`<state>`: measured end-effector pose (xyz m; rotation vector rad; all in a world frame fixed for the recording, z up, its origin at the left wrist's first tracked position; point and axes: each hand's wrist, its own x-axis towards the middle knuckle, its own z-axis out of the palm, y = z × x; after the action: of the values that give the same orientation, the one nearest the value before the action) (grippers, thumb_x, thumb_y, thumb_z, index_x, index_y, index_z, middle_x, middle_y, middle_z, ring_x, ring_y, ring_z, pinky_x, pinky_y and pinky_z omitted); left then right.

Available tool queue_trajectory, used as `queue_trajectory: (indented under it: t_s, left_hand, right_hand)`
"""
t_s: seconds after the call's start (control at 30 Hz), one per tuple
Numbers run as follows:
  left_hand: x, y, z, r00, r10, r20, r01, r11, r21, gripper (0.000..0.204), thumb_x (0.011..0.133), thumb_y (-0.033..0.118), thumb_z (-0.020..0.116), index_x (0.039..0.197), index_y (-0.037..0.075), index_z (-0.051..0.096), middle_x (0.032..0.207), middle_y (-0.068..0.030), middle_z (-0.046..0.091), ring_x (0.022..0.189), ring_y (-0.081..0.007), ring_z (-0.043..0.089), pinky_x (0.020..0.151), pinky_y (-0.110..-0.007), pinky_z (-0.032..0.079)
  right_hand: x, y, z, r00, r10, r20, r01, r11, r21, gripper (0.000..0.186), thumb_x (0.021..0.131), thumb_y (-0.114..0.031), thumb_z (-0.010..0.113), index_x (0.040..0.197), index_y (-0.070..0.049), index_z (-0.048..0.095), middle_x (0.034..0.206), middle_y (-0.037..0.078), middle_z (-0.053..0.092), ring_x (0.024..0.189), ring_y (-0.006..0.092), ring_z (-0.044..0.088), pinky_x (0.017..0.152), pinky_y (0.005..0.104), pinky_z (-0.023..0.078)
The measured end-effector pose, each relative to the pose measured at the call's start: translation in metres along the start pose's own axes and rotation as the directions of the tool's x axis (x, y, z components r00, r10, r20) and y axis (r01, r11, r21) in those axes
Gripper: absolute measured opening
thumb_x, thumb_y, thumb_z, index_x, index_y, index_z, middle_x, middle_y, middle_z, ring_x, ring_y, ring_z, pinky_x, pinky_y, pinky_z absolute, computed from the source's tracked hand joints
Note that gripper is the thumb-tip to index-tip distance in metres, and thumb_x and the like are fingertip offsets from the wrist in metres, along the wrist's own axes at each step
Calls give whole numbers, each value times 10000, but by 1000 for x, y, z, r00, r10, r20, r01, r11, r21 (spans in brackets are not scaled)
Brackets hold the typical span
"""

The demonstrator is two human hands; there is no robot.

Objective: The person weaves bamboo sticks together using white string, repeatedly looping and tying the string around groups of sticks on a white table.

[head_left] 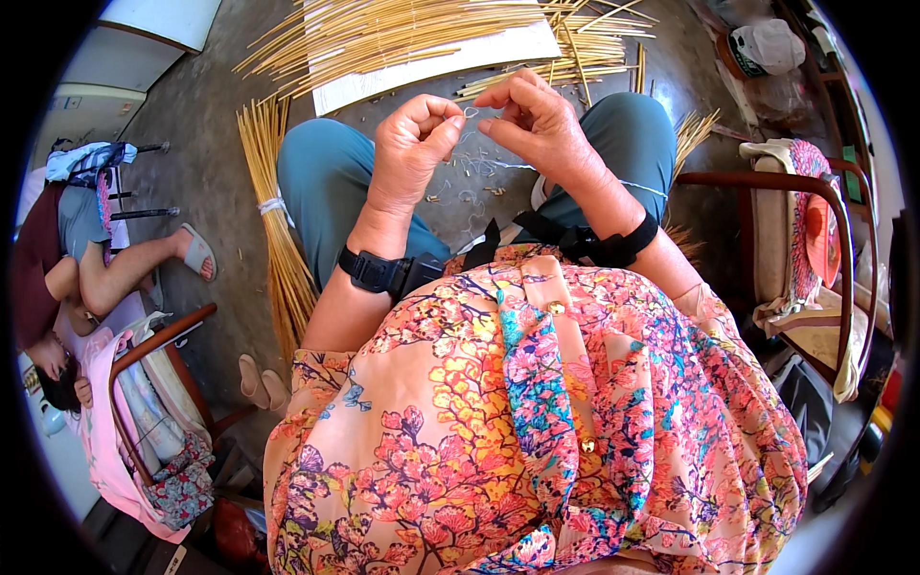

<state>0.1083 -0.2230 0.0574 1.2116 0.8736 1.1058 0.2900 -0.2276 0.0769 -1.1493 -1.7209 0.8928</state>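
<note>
In front of my lap, between my knees, both hands are raised close together. My left hand pinches a thin white string, which makes a small loop at the fingertips. Curled around the other side of that loop, my right hand has its thumb and forefinger at the string; the exact grip is partly hidden. More white string runs below the hands and across my right knee. Beyond them, long yellow straw stalks lie in a row on a white board.
A tied bundle of straw leans beside my left leg. Another bundle shows past my right knee. Wooden armchairs stand at both sides. At the left sits another person. Slippers and straw bits lie on the floor.
</note>
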Motion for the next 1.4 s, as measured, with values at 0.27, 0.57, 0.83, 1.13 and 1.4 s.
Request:
queue_trajectory:
  t_s: [0.27, 0.57, 0.83, 1.13, 1.4]
  left_hand:
    - [1, 0, 0, 997, -54, 48, 60, 991, -123, 63, 859, 73, 609, 889, 19, 622, 627, 35, 550, 539, -21, 442, 501, -171, 357]
    - [1, -2, 1, 996, -82, 39, 87, 987, -135, 60, 861, 84, 616, 878, 26, 619, 620, 39, 541, 537, -20, 439, 491, -170, 347]
    - [2, 0, 4, 1000, 6, 14, -5, 1000, -19, 156, 845, 83, 647, 991, 28, 652, 604, 60, 512, 529, -19, 407, 478, -163, 312]
    - [2, -7, 3, 1000, 23, 2, -23, 989, 148, 61, 863, 82, 645, 890, 35, 672, 645, 64, 548, 554, -1, 404, 480, -166, 318]
    - [1, -1, 4, 1000, -28, -1, 28, 994, 103, 89, 872, 109, 630, 873, 27, 664, 647, 52, 564, 559, -7, 432, 489, -172, 341]
  right_hand:
    - [1, 7, 4, 998, -57, -29, 57, 998, 3, 175, 765, -49, 720, 928, -54, 657, 826, -19, 458, 634, 38, 445, 555, 193, 370]
    - [2, 11, 2, 988, -153, -14, 152, 986, -61, 137, 769, -25, 707, 886, -60, 647, 806, -16, 454, 628, 44, 443, 535, 200, 357]
    - [0, 10, 5, 993, -114, -36, 112, 992, -49, 59, 804, -32, 660, 838, -24, 614, 796, -6, 467, 651, 50, 471, 561, 193, 384]
    - [0, 10, 5, 999, -38, -26, 36, 997, -64, 60, 809, -43, 654, 833, -7, 612, 778, 0, 478, 640, 50, 464, 562, 200, 389]
    - [0, 10, 6, 996, -88, -36, 83, 991, -107, 76, 803, -63, 675, 821, -10, 623, 773, -3, 477, 628, 55, 457, 553, 207, 384]
